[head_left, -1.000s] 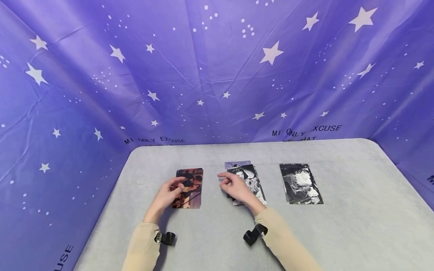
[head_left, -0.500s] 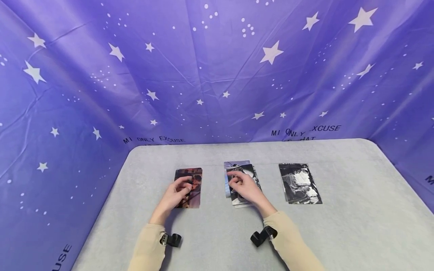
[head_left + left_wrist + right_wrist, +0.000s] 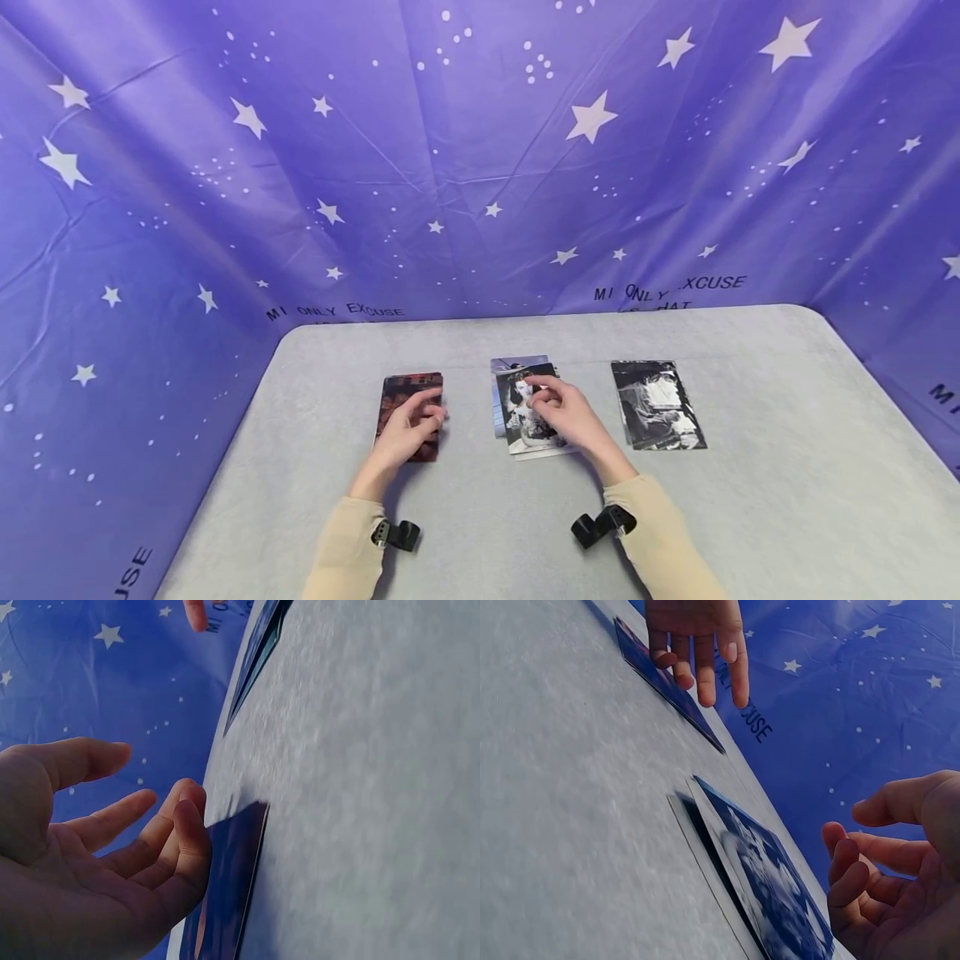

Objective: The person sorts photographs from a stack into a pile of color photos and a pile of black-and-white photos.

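Photo cards point(image 3: 519, 427) sit spaced near the tabletop's far edge point(image 3: 570, 327), probably so they don't mix (left hand point(image 3: 407, 429), right hand point(image 3: 573, 415): loose, empty).

Forearms point(image 3: 347, 542) reach forward, left hand point(image 3: 405, 431) and right hand point(image 3: 572, 412) angled inward, fingers point(image 3: 193, 844) loosely curved, apparently relaxed.

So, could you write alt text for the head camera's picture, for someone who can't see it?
A person's left hand is over a dark reddish picture card, their right hand over an overlapping pile with a black-and-white picture on top. Another black-and-white card lies farther right on the grey table, before a purple star-patterned cloth.
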A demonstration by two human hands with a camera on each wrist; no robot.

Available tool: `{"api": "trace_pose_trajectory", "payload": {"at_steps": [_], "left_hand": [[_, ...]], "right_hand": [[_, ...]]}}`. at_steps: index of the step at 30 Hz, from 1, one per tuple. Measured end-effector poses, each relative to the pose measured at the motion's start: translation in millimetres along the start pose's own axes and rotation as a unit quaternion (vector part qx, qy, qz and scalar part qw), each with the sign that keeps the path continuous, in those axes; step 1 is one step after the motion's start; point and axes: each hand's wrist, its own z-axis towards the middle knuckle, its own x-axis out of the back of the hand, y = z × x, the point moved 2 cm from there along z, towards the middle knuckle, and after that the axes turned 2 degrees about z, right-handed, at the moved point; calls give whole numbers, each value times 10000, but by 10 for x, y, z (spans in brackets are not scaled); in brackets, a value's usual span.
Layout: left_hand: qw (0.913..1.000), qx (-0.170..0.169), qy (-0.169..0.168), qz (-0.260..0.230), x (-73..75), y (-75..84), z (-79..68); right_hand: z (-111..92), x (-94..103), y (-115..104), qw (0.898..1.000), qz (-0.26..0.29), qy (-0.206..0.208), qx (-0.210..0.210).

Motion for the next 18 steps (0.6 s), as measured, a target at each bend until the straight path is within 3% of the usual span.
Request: {"api": "trace_pose_trajectory", "payload": {"at_steps": [8, 18], "left_hand": [[9991, 9, -368, -230, -157, 25, 50], [9971, -135, -581, -469, -384, 67, 79]], "right_hand": [[-39, 135, 26, 9999, 86, 39, -63], [-97, 283, 54, 9998, 104, 5, -194]]}}
